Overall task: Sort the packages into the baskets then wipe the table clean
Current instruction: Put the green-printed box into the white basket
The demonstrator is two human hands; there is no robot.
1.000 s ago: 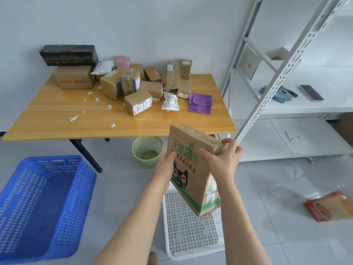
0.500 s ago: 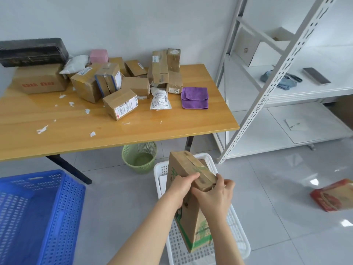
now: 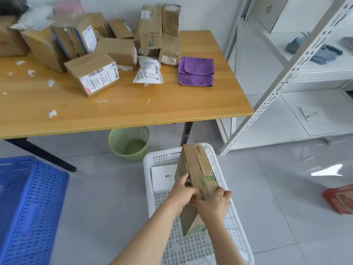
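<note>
Down at the bottom centre, both hands are on the tall cardboard box. The left hand has its fingers curled over the box's left edge, and the right hand wraps round the near corner from the other side: a firm two-handed grip. The box stands on end, tilted, with green print low on its side, and its lower end is down inside the white basket on the floor. I cannot tell whether it touches the bottom. A flat white box lies in the far end of that basket, just beside the cardboard one.

At the lower left sits the blue basket, well apart from the hands. A green wastebasket stands under the table's front edge.

Up on the wooden table, a heap of cardboard packages crowds the upper left and centre. A labelled box lies tipped in front of them, with a white mailer bag just to its right. A folded purple cloth lies near the table's right edge. White paper scraps dot the left part of the tabletop.

On the right rises a white shelving rack, and a red packet lies on the floor at the right edge.
</note>
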